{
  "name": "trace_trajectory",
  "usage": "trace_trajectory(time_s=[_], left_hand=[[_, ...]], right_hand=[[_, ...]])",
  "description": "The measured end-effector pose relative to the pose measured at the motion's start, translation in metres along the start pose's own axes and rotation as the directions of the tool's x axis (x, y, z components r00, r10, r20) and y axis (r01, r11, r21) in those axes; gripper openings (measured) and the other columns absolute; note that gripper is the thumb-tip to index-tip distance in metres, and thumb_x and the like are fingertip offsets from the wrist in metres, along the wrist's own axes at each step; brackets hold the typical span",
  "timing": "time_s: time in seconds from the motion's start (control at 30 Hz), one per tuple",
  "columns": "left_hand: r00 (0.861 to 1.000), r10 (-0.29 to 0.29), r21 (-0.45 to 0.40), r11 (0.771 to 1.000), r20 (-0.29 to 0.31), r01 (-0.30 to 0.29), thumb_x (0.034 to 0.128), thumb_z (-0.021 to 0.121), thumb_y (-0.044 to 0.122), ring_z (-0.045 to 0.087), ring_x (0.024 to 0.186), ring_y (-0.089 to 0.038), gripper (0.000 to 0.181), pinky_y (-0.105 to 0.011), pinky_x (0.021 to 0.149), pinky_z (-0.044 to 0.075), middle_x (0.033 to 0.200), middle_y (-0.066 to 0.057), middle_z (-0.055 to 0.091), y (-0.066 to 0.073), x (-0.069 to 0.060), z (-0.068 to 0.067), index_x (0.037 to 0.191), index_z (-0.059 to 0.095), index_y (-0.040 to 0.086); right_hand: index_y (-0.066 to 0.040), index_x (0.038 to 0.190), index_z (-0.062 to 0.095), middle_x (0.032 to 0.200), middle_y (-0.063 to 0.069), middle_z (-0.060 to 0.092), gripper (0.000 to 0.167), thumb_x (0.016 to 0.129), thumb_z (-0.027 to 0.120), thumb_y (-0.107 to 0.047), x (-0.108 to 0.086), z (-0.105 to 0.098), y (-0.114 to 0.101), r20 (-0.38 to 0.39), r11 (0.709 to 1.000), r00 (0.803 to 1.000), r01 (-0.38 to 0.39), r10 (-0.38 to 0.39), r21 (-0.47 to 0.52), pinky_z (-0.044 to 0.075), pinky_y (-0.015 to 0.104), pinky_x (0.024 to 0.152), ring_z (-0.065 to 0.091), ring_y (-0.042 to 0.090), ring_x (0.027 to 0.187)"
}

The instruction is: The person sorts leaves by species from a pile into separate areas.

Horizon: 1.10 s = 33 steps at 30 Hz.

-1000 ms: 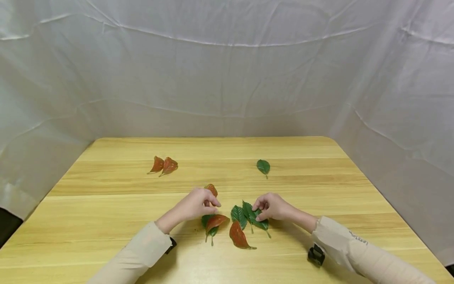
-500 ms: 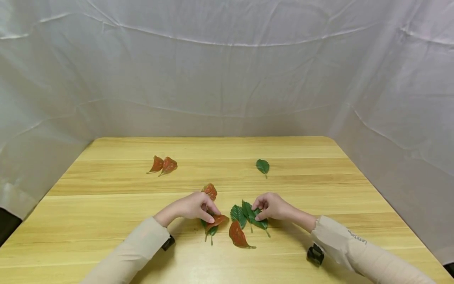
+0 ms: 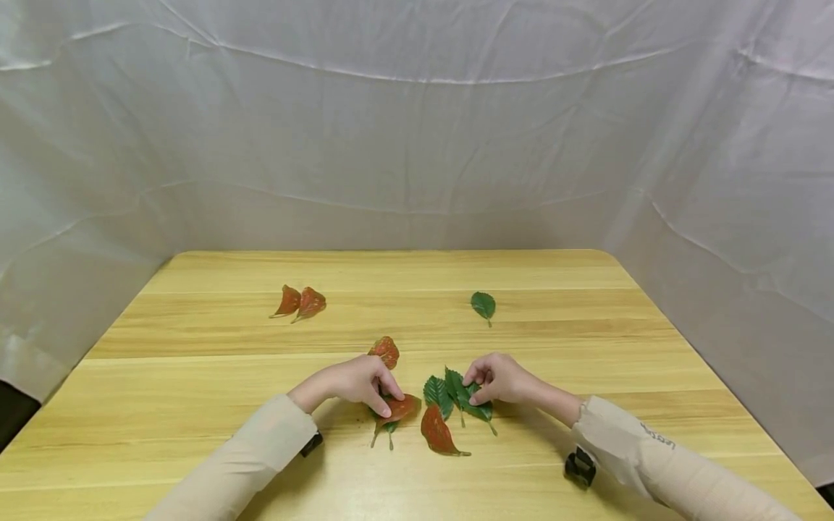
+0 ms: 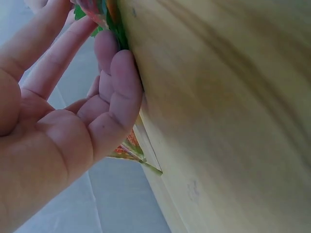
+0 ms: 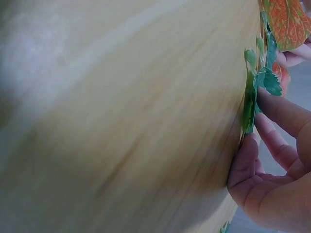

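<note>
In the head view my left hand (image 3: 361,380) pinches a red leaf (image 3: 405,411) between thumb and fingers. A green leaf (image 3: 390,427) lies partly hidden under that red one. Just behind the hand is another red leaf (image 3: 386,352). On the right side my right hand (image 3: 500,379) holds the edge of a green leaf (image 3: 482,412), also seen in the right wrist view as an upright green leaf (image 5: 250,99). Overlapping green leaves (image 3: 438,395) lie to its left. A red leaf (image 3: 438,431) with a thick stem rests in front of them.
Two red leaves (image 3: 310,303) lie side by side at the back left of the wooden table (image 3: 195,405). A single green leaf (image 3: 483,305) is at the back right. Pale cloth (image 3: 417,145) hangs behind and beside the table.
My left hand has come down and forward onto the red leaf, taken hold of it and shifted it slightly. My right hand stays in place on the green leaf.
</note>
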<state>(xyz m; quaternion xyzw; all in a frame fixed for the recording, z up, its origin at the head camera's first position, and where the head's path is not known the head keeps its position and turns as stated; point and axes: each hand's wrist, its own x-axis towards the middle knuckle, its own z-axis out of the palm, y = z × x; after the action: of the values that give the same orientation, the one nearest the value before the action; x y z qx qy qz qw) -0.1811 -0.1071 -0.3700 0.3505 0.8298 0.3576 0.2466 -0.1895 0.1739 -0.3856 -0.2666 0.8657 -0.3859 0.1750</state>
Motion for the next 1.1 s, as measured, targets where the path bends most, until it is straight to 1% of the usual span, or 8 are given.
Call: trace_trajectory(time_s=[0.33,0.57,0.67,0.83,0.9,1.03,1.1], left_hand=[[0.998,-0.055,0.003,0.998,0.001,0.055,0.0714,0.073,0.002,0.053,0.076,-0.013,0.023,-0.023,0.064,0.043,0.092,-0.002,0.065,-0.0028,0.0015,0.0006,0.094,0.07,0.003],[0.999,-0.054,0.006,0.999,0.002,0.054,0.071,0.073,0.002,0.052,0.072,-0.01,0.023,-0.022,0.062,0.044,0.091,-0.002,0.065,-0.0037,0.0018,0.0014,0.094,0.07,0.002],[0.999,-0.053,-0.001,0.999,0.001,0.053,0.0707,0.073,0.001,0.051,0.07,-0.009,0.023,-0.022,0.06,0.044,0.09,-0.002,0.065,-0.0035,0.0022,0.002,0.094,0.07,0.002],[0.998,-0.058,0.001,0.998,0.001,0.058,0.0708,0.073,0.001,0.051,0.068,-0.007,0.023,-0.02,0.06,0.043,0.089,-0.001,0.064,-0.001,0.0007,0.001,0.094,0.07,0.002],[0.998,-0.059,0.007,0.998,0.002,0.059,0.071,0.073,0.001,0.051,0.068,-0.006,0.023,-0.02,0.06,0.043,0.088,0.0,0.064,-0.0005,0.0004,0.0006,0.094,0.07,0.002],[0.998,-0.066,0.008,0.998,-0.001,0.066,0.071,0.073,0.001,0.051,0.069,-0.007,0.022,-0.021,0.06,0.043,0.089,-0.001,0.064,-0.0003,0.0011,0.0016,0.093,0.071,0.002],[0.998,-0.064,0.01,0.998,-0.002,0.064,0.071,0.073,0.001,0.051,0.069,-0.008,0.022,-0.022,0.06,0.043,0.089,-0.002,0.065,-0.0004,0.0016,0.0021,0.093,0.071,0.003]], right_hand=[[0.001,0.083,0.062,0.072,0.003,0.049,0.02,0.067,0.074,0.002,0.0011,0.0014,-0.0006,-0.01,1.0,1.0,-0.016,0.016,-0.015,0.039,0.023,0.056,0.042,0.013,0.064],[0.003,0.087,0.057,0.07,0.003,0.044,0.028,0.066,0.075,0.004,0.0015,0.0031,-0.002,-0.011,1.0,1.0,-0.006,0.006,-0.017,0.039,0.022,0.055,0.039,0.012,0.062],[0.003,0.087,0.055,0.068,0.002,0.043,0.029,0.066,0.075,0.003,0.0014,0.0037,-0.0033,-0.015,0.999,1.0,-0.025,0.025,-0.025,0.038,0.023,0.056,0.038,0.012,0.061],[0.002,0.088,0.057,0.064,0.0,0.043,0.029,0.066,0.076,0.0,0.0015,0.0052,-0.0042,-0.042,0.994,0.997,-0.062,0.059,-0.088,0.038,0.025,0.057,0.039,0.012,0.059],[0.002,0.09,0.056,0.064,0.0,0.044,0.03,0.066,0.075,0.0,0.0016,0.0053,-0.0044,-0.049,0.993,0.996,-0.074,0.07,-0.095,0.037,0.024,0.055,0.039,0.012,0.058],[0.004,0.097,0.053,0.063,0.001,0.043,0.035,0.067,0.073,0.005,0.0006,0.0028,-0.0063,-0.049,0.994,0.993,-0.105,0.104,-0.021,0.036,0.022,0.049,0.039,0.011,0.055],[0.005,0.099,0.052,0.062,0.001,0.042,0.036,0.069,0.071,0.006,-0.0003,0.0002,-0.0068,-0.052,0.992,0.991,-0.122,0.124,0.029,0.039,0.023,0.045,0.04,0.011,0.05]])
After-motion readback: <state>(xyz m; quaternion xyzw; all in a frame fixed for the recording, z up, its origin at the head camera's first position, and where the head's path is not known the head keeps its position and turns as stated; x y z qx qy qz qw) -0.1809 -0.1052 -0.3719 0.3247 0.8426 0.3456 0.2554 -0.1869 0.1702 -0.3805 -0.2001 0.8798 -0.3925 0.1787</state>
